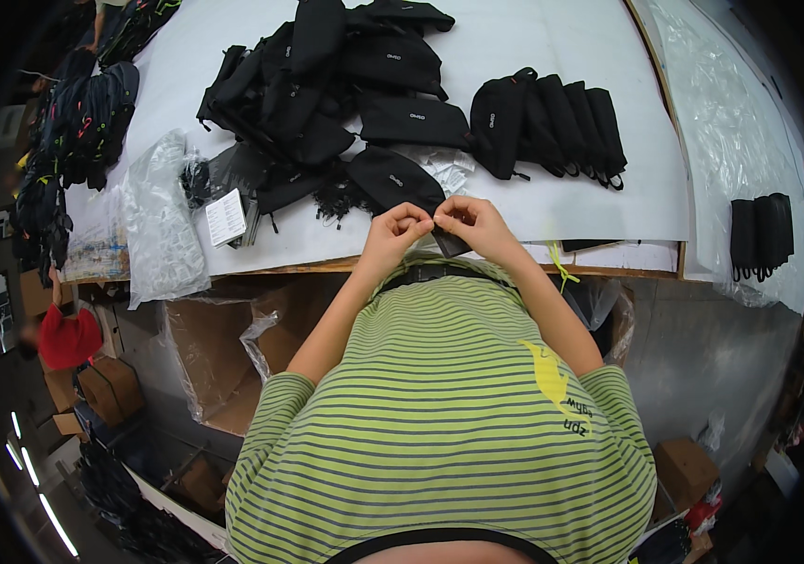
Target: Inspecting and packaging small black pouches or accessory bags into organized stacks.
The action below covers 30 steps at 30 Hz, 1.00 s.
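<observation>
Green-and-grey striped shirt (439,404) foremost, your left hand (392,233) and right hand (480,230) pinch fingers (447,220) closed, hold unclear, beside a black fabric pouch (390,177) on the white table (627,214), where slack fingertips could let work slip.

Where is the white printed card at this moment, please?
In the head view, the white printed card lies on the table, left of the left hand and just right of the clear plastic bag.
</observation>
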{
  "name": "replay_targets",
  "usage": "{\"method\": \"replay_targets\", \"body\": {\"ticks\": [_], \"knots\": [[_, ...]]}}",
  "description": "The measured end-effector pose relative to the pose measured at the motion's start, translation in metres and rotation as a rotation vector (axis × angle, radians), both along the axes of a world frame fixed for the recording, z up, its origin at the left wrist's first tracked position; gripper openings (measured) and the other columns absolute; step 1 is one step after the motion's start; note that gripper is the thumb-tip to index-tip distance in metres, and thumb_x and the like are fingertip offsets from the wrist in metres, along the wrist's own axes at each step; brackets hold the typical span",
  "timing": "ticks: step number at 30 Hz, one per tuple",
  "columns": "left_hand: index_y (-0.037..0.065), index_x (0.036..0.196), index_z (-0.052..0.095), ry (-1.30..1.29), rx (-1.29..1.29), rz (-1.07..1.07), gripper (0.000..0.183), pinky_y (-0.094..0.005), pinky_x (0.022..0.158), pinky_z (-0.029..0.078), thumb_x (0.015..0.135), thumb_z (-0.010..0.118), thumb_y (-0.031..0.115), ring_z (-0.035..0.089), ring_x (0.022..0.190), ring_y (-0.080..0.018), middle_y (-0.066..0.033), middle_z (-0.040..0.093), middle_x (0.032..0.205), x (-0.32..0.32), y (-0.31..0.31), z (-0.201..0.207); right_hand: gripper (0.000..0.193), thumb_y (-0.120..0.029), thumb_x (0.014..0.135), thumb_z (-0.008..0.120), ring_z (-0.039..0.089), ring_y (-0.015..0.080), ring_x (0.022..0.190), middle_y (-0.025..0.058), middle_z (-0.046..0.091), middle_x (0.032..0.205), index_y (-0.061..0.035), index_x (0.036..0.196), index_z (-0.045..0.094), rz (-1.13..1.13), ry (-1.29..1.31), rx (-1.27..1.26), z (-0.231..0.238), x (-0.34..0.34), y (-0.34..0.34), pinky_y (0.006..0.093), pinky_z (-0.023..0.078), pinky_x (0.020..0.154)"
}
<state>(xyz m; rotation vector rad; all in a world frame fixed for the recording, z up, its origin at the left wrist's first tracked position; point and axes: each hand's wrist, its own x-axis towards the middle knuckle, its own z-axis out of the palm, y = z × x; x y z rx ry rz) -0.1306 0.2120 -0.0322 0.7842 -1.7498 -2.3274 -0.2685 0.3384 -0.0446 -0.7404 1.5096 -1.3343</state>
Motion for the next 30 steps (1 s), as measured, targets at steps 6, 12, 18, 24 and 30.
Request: {"method": "replay_targets", "body": {"ticks": [6,12,18,24,30], "knots": [[0.002,0.085,0.063,-0.143,-0.434,-0.305,0.013,-0.0228,0.049,0.026,0.084,0.067,0.014,0.034,0.05,-0.0036,0.0042,0.042,0.052,0.001,0.021,0.021,0.032,-0.029,0.074,0.072,0.053,0.0205,0.089,0.0076,0.059,0.094,-0.0064,0.095,0.062,0.076,0.612,-0.038,-0.029,-0.009,-0.049,0.0319,0.043,0.075],[0.003,0.088,0.062,-0.029,-0.638,-0.321,0.014,-0.0252,0.059,0.041,0.082,0.068,0.014,0.05,0.064,-0.0113,-0.0042,0.056,0.077,0.005,0.021,0.022,0.027,-0.022,0.068,0.071,0.055,0.0292,0.095,0.0109,0.056,0.096,-0.0066,0.083,0.055,0.157,0.966,0.062,-0.053,0.004,-0.066,0.0404,0.045,0.073],[0.006,0.103,0.057,0.03,-1.234,0.101,0.031,-0.0392,0.089,0.036,0.077,0.07,0.017,0.047,0.106,-0.026,-0.0071,0.056,0.109,0.015,-0.006,0.013,0.015,-0.015,0.079,0.065,0.06,0.0303,0.067,0.0118,0.063,0.075,-0.0046,0.086,0.056,-0.012,0.758,-0.041,0.017,-0.011,-0.033,0.0368,0.046,0.059],[0.009,0.1,0.06,0.112,-1.514,-0.039,0.03,-0.0393,0.09,0.035,0.072,0.071,0.013,0.048,0.107,-0.0259,-0.004,0.058,0.105,0.012,-0.022,0.034,0.015,-0.013,0.08,0.067,0.059,0.0253,0.058,0.0121,0.062,0.072,-0.004,0.09,0.059,0.03,0.76,-0.097,0.079,-0.013,-0.008,0.0308,0.045,0.055],[0.005,0.093,0.06,0.309,-1.493,-0.093,0.031,-0.0357,0.08,0.041,0.065,0.072,0.007,0.055,0.091,-0.0255,-0.0059,0.06,0.091,0.006,-0.026,0.056,0.014,-0.011,0.082,0.066,0.059,0.0223,0.058,0.0115,0.062,0.072,-0.002,0.09,0.059,-0.012,0.754,-0.079,0.113,-0.006,0.005,0.0274,0.046,0.056]]}}
